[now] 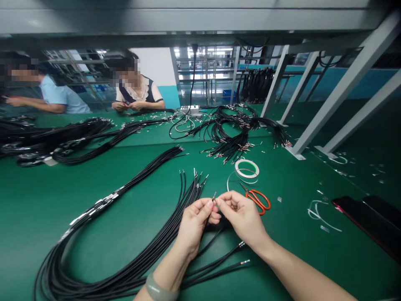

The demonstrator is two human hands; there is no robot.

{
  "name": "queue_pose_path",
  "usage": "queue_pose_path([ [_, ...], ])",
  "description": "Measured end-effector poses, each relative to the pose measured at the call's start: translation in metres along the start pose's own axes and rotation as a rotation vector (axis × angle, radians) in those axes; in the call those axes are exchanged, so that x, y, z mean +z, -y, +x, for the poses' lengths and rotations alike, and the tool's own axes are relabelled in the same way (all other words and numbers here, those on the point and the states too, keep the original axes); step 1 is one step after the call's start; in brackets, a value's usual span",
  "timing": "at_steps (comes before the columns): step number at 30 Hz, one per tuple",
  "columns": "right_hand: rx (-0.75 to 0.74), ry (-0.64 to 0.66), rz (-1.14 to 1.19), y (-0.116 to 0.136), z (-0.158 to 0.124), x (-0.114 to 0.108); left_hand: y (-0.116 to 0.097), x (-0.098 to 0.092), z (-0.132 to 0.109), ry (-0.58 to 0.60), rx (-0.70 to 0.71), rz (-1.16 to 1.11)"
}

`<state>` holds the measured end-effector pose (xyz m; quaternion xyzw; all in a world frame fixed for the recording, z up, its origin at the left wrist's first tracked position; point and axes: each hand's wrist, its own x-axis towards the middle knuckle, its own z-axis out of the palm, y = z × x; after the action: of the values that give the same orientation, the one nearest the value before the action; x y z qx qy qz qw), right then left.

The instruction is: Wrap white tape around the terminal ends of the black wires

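My left hand (196,221) and my right hand (241,215) meet low in the middle of the view, fingertips pinched together on the metal-tipped end of one black cable (214,197). Both hands are closed around that cable end. Left of them lies a long bundle of black cables (125,196), looped on the green table (297,259), its terminal ends fanned out just above my hands. More cable ends (241,246) lie under my right wrist. Orange-handled scissors (258,200) rest just right of my right hand.
A roll of white tape (247,168) lies behind the scissors. Further cable bundles (232,129) cover the far table. Two dark phones (369,219) lie at the right. White scraps (316,213) dot the table. Slanted grey frame legs (338,96) stand at right. Two people (138,90) work opposite.
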<state>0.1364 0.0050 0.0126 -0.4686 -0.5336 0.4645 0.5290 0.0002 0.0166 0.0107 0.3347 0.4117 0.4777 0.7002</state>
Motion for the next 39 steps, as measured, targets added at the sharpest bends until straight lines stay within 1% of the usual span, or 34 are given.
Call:
queue_pose_path([
  [6,0.014,0.028,0.060,0.004,0.003,-0.001,-0.001,0.001,-0.001,0.017,-0.012,-0.001],
  [11,0.029,0.040,0.047,0.006,0.004,-0.002,0.001,0.000,0.000,0.024,-0.017,-0.005],
  [14,0.030,0.037,0.049,0.003,0.005,-0.002,0.003,0.000,0.001,-0.015,0.024,0.040],
  [18,0.053,0.002,0.055,0.000,0.003,0.001,0.005,0.000,0.002,-0.068,0.067,0.095],
  [22,0.064,0.003,0.082,-0.001,0.001,0.004,0.005,0.000,0.002,-0.057,0.107,0.119],
  [24,0.056,-0.008,0.057,-0.001,0.000,0.004,0.004,0.000,0.002,-0.028,0.102,0.105],
  [27,0.038,-0.037,-0.010,-0.003,0.001,0.003,0.000,0.000,0.002,0.005,0.053,0.038],
  [30,0.041,-0.016,-0.045,-0.004,0.001,0.002,-0.002,0.000,0.003,-0.014,0.034,0.020],
  [39,0.041,0.000,-0.165,0.000,-0.002,0.002,0.002,-0.002,0.004,-0.076,0.170,0.196],
])
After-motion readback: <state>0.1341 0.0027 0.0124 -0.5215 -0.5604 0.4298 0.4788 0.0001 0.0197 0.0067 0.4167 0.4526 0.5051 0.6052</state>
